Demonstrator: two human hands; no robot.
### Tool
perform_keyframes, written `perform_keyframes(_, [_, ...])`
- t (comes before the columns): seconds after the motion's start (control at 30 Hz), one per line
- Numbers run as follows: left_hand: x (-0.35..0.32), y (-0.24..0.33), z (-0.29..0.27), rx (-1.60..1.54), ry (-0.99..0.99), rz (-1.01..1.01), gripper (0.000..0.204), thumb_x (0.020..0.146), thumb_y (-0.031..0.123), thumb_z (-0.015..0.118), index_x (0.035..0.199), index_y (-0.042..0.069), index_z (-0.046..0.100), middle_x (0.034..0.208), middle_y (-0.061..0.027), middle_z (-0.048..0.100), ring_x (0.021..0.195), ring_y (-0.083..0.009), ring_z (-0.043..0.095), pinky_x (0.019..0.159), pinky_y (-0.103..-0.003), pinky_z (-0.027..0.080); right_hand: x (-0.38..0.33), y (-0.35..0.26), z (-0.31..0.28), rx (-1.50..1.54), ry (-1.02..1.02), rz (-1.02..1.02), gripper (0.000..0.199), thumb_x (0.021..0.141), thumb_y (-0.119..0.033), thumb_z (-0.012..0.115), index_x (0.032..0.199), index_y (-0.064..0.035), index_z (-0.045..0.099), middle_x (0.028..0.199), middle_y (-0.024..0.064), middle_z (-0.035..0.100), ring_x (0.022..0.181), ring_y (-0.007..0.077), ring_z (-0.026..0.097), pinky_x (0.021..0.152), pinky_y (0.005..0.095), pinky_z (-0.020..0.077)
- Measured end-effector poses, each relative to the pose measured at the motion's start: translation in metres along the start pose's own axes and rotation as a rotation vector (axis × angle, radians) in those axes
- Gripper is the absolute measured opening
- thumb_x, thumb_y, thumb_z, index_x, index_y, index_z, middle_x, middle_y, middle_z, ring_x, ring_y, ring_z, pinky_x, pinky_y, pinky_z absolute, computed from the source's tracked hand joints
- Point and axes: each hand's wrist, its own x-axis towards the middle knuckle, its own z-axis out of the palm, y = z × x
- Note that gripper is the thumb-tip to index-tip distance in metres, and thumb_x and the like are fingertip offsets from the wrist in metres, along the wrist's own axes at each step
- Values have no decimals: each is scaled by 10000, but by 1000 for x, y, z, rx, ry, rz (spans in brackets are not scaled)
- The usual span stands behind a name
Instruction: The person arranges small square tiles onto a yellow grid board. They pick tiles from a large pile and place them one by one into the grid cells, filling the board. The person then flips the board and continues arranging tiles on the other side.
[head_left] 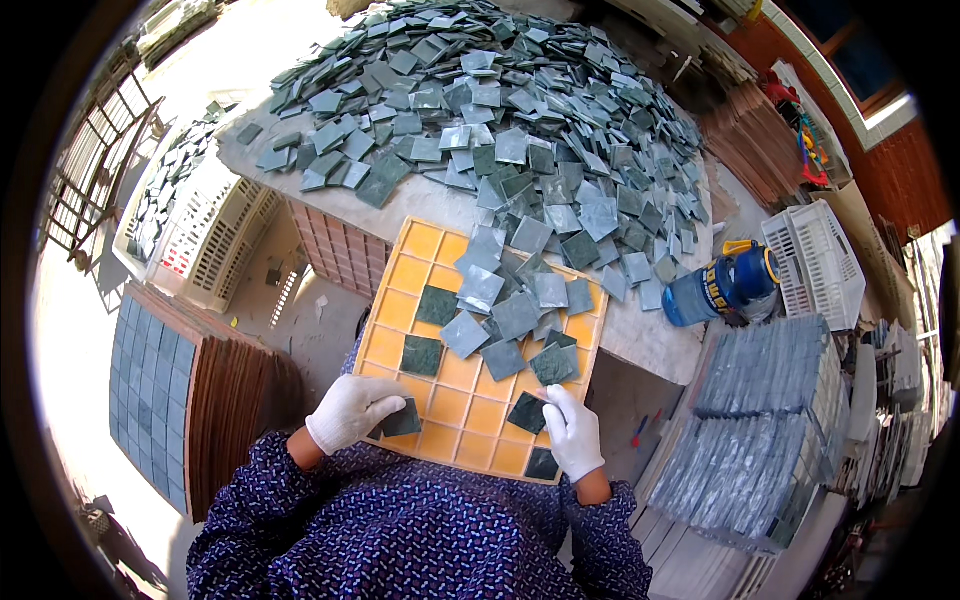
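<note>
A yellow gridded tray (447, 405) leans between my lap and the edge of a stone table. My left hand (350, 410), in a white glove, pinches a dark green square stone tile (403, 420) over the tray's near left corner. Also gloved, my right hand (575, 435) grips another dark tile (527, 412) near the right side. Single tiles lie in some cells, such as a green tile (421, 355) left of centre and a dark tile (541, 463) at the near right corner. Loose grey-green tiles (515, 315) overlap across the tray's upper right.
A large heap of tiles (480, 95) covers much of the stone table (645, 340). At its right edge is a blue water bottle (700, 292). White crates (815, 265) and wrapped tile stacks (745, 430) stand right; a stack of brown trays (235, 400) and a crate (215, 240) stand left.
</note>
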Motion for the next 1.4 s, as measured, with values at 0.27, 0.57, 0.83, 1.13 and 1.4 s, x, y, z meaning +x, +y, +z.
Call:
perform_keyframes(0.27, [-18, -23, 18, 103, 54, 85, 176, 880, 186, 601, 949, 50, 688, 853, -159, 669, 795, -343, 637, 714, -396, 505, -26, 14, 3, -21, -140, 117, 200, 896, -112, 546, 1051, -42, 650, 984, 164, 677, 900, 314, 658, 796, 359, 508])
perform_keyframes(0.57, [-14, -19, 17, 80, 102, 80, 195, 864, 171, 606, 996, 43, 671, 885, -160, 671, 830, -345, 634, 745, -404, 499, 11, -2, -4, -137, 49, -274, 273, 870, -64, 593, 1138, -14, 602, 1046, 136, 646, 754, 167, 642, 685, 277, 522])
perform_keyframes(0.83, [-15, -18, 11, 357, 354, 286, 435, 757, 164, 700, 1160, 66, 569, 1137, -127, 595, 1024, -332, 557, 893, -399, 466, 36, 6, 4, -482, 163, -69, 614, 707, -265, 771, 1218, -72, 492, 1189, 144, 513, 992, 345, 590, 811, 429, 501])
perform_keyframes(1.13, [-23, -20, 27, 527, 214, 295, 560, 655, 274, 776, 1146, 88, 579, 1123, -95, 546, 1068, -326, 508, 910, -438, 453, -42, 4, -1, -450, -298, -232, 581, 706, -218, 772, 1212, -90, 516, 1174, 142, 512, 1009, 345, 579, 847, 420, 495])
perform_keyframes(1.4, [-35, -21, 23, 589, 96, 312, 501, 690, 288, 757, 1158, 163, 629, 1167, -82, 506, 1119, -327, 467, 931, -450, 438, -60, 4, 9, -446, -314, -204, 484, 767, -222, 729, 1194, -78, 552, 1154, 134, 529, 1008, 327, 581, 851, 403, 490])
